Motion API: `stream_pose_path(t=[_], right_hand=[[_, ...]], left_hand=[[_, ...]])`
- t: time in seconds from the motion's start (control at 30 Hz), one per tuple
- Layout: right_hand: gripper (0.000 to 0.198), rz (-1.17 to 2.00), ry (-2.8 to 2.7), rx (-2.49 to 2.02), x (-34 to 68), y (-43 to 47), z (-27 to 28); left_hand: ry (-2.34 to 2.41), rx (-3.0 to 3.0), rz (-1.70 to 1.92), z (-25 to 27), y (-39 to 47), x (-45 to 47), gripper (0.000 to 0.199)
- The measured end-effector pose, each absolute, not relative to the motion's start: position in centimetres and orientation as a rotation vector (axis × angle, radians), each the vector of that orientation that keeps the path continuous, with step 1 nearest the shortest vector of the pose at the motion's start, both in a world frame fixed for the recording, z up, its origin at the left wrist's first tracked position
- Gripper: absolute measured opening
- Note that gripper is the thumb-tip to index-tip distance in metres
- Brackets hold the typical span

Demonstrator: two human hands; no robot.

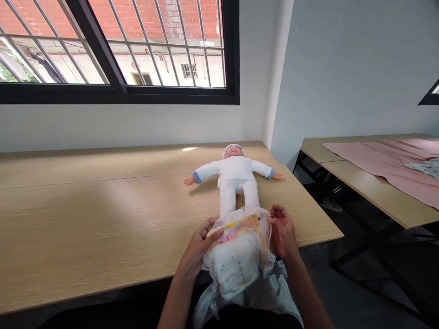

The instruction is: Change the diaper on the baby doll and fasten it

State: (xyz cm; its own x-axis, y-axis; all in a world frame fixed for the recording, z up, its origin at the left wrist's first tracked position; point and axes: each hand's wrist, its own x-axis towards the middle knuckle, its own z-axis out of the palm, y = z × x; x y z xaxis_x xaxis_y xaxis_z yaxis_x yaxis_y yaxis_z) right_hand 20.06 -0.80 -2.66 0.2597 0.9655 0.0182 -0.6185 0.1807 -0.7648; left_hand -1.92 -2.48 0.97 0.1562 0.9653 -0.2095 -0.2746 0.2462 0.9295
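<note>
At the near edge of the counter (109, 228) | left grip (202, 242) and right grip (284, 230) pinch opposite sides of a plastic diaper package (236, 260) | package held before a face-up doll (237, 171)'s legs

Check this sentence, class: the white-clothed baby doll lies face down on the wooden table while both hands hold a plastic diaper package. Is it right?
Not quite: the head view shows the white-clothed baby doll lying face up. It is on the wooden table, while the left hand and right hand hold a plastic diaper package.
</note>
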Motion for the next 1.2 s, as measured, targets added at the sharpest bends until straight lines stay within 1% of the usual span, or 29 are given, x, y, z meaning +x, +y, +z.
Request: stream_pose_path(t=[0.37,0.53,0.67,0.83,1.2], right_hand=[[0.029,1.117,-0.639,-0.765,20.2,-0.8,-3.1],[0.026,1.044,-0.873,-0.88,19.9,-1.3,-2.9],[0.03,1.127,-1.036,-0.856,19.8,-1.8,-2.4],[0.037,1.241,-1.026,-0.825,19.7,-1.8,-2.2],[0.03,1.216,-0.899,-0.756,19.9,-1.5,-2.4]], left_hand=[[1.006,0.894,1.075,0.9,-2.3,-1.9,0.047],[1.02,0.885,1.088,1.0,-2.5,-1.9,0.044],[1.005,0.885,1.083,1.0,-2.5,-1.8,0.043],[1.003,0.878,1.092,0.9,-2.4,-1.9,0.042],[1.009,0.857,1.086,1.1,-2.5,-1.8,0.043]])
